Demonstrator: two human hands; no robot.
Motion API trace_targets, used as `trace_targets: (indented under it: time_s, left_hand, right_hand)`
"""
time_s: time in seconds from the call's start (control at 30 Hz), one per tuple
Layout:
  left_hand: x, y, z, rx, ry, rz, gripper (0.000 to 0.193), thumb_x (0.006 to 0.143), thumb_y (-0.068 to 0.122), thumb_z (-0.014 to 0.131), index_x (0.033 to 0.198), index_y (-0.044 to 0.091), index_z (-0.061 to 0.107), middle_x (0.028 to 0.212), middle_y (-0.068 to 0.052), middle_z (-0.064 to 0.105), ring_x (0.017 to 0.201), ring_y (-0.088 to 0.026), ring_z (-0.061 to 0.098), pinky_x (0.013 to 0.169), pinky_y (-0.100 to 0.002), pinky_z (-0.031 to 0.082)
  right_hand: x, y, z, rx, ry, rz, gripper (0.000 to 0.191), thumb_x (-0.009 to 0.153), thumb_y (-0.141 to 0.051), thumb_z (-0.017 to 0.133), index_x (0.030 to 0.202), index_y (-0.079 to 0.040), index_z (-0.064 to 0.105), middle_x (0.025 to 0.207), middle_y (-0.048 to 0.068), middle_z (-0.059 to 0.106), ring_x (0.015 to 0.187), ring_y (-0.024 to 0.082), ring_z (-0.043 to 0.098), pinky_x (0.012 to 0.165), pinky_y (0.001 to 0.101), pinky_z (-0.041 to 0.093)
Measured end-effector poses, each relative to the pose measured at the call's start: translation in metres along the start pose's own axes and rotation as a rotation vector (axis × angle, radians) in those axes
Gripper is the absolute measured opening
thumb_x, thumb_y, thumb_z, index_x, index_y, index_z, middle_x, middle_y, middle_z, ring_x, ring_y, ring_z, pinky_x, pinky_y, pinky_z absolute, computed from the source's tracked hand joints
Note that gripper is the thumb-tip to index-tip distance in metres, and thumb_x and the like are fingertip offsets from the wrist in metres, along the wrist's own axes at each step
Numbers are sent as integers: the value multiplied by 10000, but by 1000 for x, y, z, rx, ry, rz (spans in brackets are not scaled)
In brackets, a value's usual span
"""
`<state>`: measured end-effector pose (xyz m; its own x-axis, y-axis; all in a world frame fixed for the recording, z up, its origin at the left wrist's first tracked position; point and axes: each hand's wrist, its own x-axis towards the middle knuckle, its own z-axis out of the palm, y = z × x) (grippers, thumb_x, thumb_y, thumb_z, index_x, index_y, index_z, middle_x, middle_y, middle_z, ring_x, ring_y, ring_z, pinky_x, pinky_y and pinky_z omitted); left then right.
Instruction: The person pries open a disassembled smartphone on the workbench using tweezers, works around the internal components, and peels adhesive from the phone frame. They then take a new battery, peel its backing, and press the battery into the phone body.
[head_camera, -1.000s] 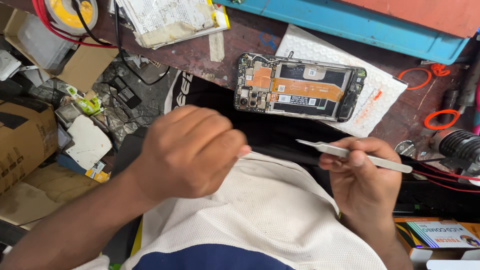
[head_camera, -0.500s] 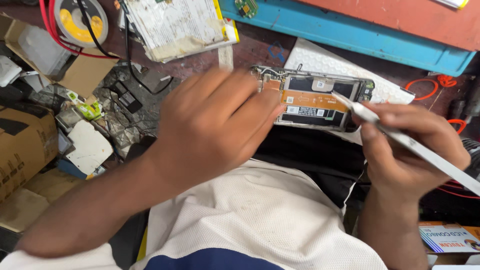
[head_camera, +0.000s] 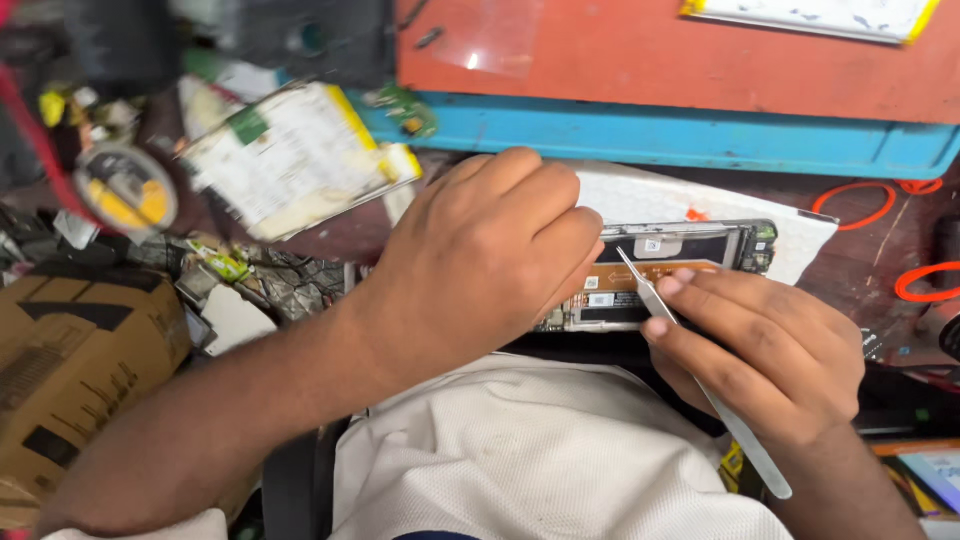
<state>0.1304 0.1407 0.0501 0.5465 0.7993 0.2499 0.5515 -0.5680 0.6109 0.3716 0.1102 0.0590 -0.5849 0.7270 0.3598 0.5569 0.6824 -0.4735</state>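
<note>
Since the earlier frame both hands have closed in over the phone (head_camera: 690, 265), and the view has shifted so that more of the red board (head_camera: 700, 55) now shows at the top. The left hand (head_camera: 480, 260) lies curled over the phone's left half and hides it; whether its fingers pinch anything beneath cannot be told. The right hand (head_camera: 760, 350) is closed on the tweezers (head_camera: 690, 360), whose tip rests on the orange strip inside the opened phone. The phone lies flat on a white pad (head_camera: 650, 195) at the middle of the bench, just in front of the person's white shirt (head_camera: 530, 460).

Surroundings, largest first. The red board spans the upper right, and a blue ledge (head_camera: 700, 135) runs along its near edge, directly behind the pad. A brown carton (head_camera: 80, 370) with black markings sits at lower left, partly behind the left forearm. A flat white pack (head_camera: 290, 160) with yellow edges and a small green patch lies tilted at upper left, blurred. A round spool (head_camera: 125, 190), yellow and grey, lies left of it. A clear film (head_camera: 495, 35) rests on the board. Orange rings (head_camera: 860, 200) lie at right on the dark bench. A white sheet with yellow trim (head_camera: 820, 15) lies on the board at the top right edge.
</note>
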Motion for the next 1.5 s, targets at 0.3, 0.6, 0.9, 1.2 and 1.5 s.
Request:
trace_targets:
  time_s: [0.3, 0.6, 0.9, 1.2, 1.5]
  left_hand:
    - [32, 0, 3, -22, -88, 36, 152, 812, 145, 747, 830, 86, 609, 806, -44, 507, 777, -213, 555, 642, -349, 493]
    - [45, -4, 2, 121, -255, 108, 163, 829, 244, 715, 845, 142, 588, 824, -8, 531, 784, -173, 569, 599, -320, 483]
    - [54, 1, 3, 195, -361, 147, 152, 808, 233, 709, 840, 139, 594, 815, -19, 547, 745, -174, 567, 551, -323, 459]
    - [57, -2, 1, 184, -367, 158, 174, 791, 256, 715, 840, 113, 628, 805, -31, 574, 749, -183, 599, 519, -317, 460]
    - [61, -2, 0, 178, -385, 163, 167, 762, 237, 716, 843, 109, 644, 803, -37, 597, 738, -180, 612, 524, -315, 484]
  right_hand:
    - [-37, 19, -1, -40, -54, -62, 134, 850, -97, 819, 952, -70, 735, 1010, 118, 740, 946, 284, 731, 834, 409, 636]
    - [-37, 22, 0, -122, -49, -79, 116, 850, -89, 826, 934, -81, 747, 985, 87, 748, 908, 246, 738, 803, 357, 635]
    - [-32, 24, -4, -138, -16, -95, 91, 829, -41, 829, 893, -56, 766, 934, 85, 761, 860, 216, 752, 776, 314, 633]
    - [-36, 22, -6, -147, -26, -80, 106, 826, -37, 834, 905, -55, 766, 953, 87, 763, 883, 226, 750, 793, 333, 634]
    - [-34, 23, -8, -129, -37, -82, 121, 829, -51, 836, 925, -50, 762, 975, 94, 762, 899, 228, 748, 817, 348, 639]
